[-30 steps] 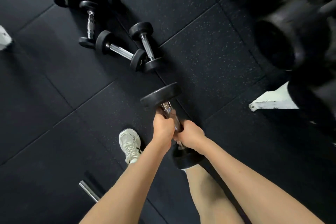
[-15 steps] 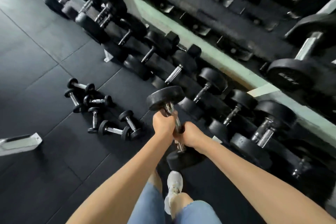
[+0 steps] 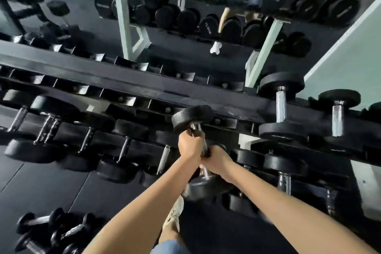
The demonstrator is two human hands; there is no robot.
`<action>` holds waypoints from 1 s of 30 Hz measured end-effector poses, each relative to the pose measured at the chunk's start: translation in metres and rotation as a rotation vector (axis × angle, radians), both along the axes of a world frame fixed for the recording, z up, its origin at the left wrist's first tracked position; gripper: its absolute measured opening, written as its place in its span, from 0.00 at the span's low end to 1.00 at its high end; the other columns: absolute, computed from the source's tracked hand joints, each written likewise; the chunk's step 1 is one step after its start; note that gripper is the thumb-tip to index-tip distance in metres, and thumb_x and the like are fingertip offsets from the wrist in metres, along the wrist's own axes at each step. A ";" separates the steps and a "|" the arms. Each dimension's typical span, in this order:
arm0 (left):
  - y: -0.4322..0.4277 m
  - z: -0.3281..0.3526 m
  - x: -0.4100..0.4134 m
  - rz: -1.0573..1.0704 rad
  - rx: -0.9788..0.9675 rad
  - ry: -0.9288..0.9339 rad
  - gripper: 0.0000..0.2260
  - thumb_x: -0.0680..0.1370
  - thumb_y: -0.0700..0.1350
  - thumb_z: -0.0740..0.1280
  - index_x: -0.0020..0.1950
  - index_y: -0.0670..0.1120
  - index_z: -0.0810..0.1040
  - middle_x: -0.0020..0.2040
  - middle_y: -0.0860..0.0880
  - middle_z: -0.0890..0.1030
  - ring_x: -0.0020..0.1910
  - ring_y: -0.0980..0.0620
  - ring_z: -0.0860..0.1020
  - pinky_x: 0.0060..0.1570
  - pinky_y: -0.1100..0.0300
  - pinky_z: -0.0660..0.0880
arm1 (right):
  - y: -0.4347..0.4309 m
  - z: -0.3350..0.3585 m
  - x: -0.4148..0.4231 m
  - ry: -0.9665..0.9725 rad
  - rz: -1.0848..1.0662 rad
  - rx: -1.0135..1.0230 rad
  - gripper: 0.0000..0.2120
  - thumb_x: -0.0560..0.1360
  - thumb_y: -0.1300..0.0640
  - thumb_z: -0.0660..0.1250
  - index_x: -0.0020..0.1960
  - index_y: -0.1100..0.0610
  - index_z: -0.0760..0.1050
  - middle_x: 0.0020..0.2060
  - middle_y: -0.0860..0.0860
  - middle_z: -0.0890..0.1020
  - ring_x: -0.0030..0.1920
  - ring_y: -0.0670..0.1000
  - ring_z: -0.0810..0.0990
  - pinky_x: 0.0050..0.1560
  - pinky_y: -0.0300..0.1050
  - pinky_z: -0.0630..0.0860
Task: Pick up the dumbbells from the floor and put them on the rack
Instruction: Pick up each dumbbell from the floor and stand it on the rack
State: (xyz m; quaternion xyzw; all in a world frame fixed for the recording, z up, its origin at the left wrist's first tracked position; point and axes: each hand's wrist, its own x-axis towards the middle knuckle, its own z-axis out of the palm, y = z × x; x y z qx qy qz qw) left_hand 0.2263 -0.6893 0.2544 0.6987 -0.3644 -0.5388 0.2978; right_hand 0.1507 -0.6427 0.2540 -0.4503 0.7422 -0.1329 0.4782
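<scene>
Both hands were wrapped around the chrome handle of one dumbbell (image 3: 201,150) at the centre of the frame: the left hand (image 3: 190,146) gripped the upper part of the handle just below the far head, and the right hand (image 3: 216,163) gripped the lower part, just above the near head, fingers of both curled closed on the bar. The dumbbell hung tilted in the air, its far head level with the front rail of the rack (image 3: 123,86), not touching any cradle as far as could be seen. The rack ran across the middle of the frame, with many dumbbells seated on its lower tier at left and two larger ones on the upper tier at right. Several cradles along the upper rail above the hands looked vacant. At the lower left of the frame a cluster of small dumbbells (image 3: 53,231) lay on the floor (image 3: 51,187). Judged from this, the task was partway through: one weight was lifted and near the rack but not set down, and the floor cluster remained to be collected.
</scene>
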 end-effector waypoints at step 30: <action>-0.231 -0.047 -0.156 -0.509 0.043 -0.195 0.08 0.76 0.42 0.65 0.50 0.38 0.77 0.51 0.39 0.82 0.45 0.43 0.78 0.38 0.58 0.71 | -0.207 -0.075 -0.119 -0.010 -0.491 0.057 0.04 0.72 0.58 0.62 0.38 0.55 0.71 0.34 0.53 0.78 0.37 0.55 0.76 0.35 0.45 0.68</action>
